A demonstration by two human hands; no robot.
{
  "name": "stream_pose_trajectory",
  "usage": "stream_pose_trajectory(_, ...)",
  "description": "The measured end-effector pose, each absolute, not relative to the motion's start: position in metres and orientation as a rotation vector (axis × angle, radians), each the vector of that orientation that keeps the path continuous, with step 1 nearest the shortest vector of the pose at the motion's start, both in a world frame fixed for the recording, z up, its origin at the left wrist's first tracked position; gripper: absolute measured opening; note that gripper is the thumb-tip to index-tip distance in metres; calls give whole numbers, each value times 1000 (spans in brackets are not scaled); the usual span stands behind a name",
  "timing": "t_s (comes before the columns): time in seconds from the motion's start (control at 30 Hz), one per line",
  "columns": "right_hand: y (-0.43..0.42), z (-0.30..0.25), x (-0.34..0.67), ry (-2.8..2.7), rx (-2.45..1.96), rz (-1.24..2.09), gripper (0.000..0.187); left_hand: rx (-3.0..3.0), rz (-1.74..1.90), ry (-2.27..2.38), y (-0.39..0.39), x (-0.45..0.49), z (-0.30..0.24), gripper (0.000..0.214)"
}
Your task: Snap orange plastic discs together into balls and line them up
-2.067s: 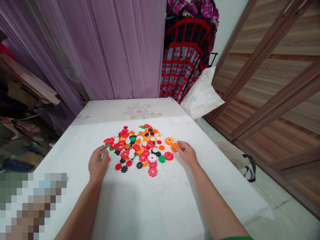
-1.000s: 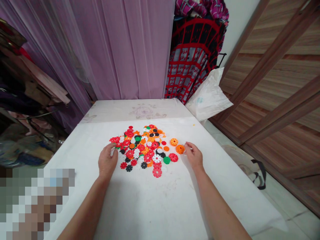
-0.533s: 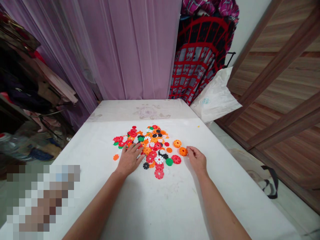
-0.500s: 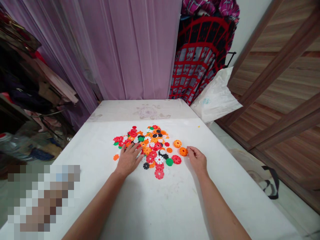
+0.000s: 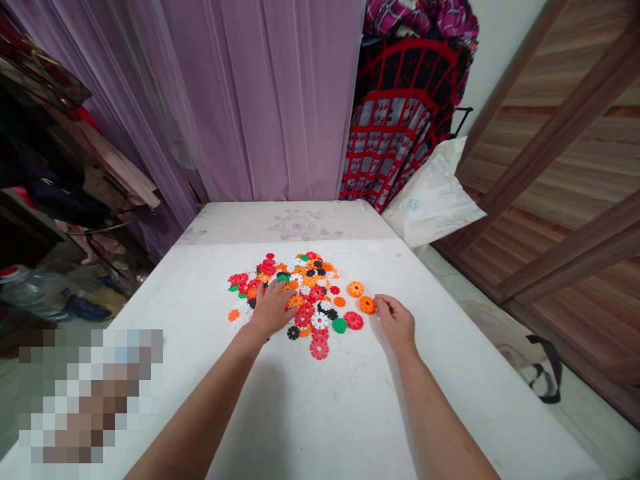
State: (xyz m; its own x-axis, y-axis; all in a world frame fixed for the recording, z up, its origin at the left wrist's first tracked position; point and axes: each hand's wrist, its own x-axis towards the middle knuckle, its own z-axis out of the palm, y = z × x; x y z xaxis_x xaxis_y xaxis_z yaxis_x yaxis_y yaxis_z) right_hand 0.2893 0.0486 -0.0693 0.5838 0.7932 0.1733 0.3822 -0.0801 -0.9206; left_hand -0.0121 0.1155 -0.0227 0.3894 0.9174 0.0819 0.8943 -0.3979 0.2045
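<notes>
A pile of flat plastic snowflake discs point(image 5: 305, 293) in red, orange, white, black and green lies in the middle of a white table point(image 5: 320, 407). My left hand point(image 5: 273, 308) lies flat on the pile's near left part, fingers spread over the discs. My right hand point(image 5: 397, 320) rests on the table at the pile's right edge, fingers loosely curled, fingertips touching an orange disc point(image 5: 367, 305). A second orange disc point(image 5: 355, 289) lies just behind it, apart from the pile.
Purple curtains point(image 5: 260, 100) hang behind the table. A red and black patterned cloth point(image 5: 400, 120) and a white plastic bag point(image 5: 433, 197) stand at the back right. Wooden panelling point(image 5: 565, 167) runs along the right. Clutter fills the left side.
My left hand has slid from the pile's left edge rightward onto the discs, now lying flat on them. My right hand has stayed by the orange disc. The camera has turned slightly.
</notes>
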Motion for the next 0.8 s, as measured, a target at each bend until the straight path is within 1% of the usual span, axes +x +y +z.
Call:
stream_pose_trajectory(0.13, 49, -69, 288, -955, -1673, 454, 45, 2473, 349, 1597, 118, -9, -11, 31)
stream_pose_trajectory(0.27, 49, -67, 286, -897, -1630, 414, 47, 2429, 438, 1577, 115, -7, 1, 16)
stream_pose_trajectory(0.37, 45, -60, 282, -922, -1610, 281, 42, 2281, 587, 1560, 109, -2, 3, 18)
stream_pose_trajectory(0.5, 36, -46, 267, -1167, -1510, 167, 28, 1741, 929, 1391, 96, 17, -5, 18)
stream_pose_trajectory(0.63, 30, -39, 249, -1370, -1380, 247, 21, 1317, 1000, 1175, 80, 46, -16, 27)
stream_pose_trajectory(0.8, 27, -38, 235, -1368, -1318, 459, 18, 1205, 1048, 1025, 67, 68, -17, 30)
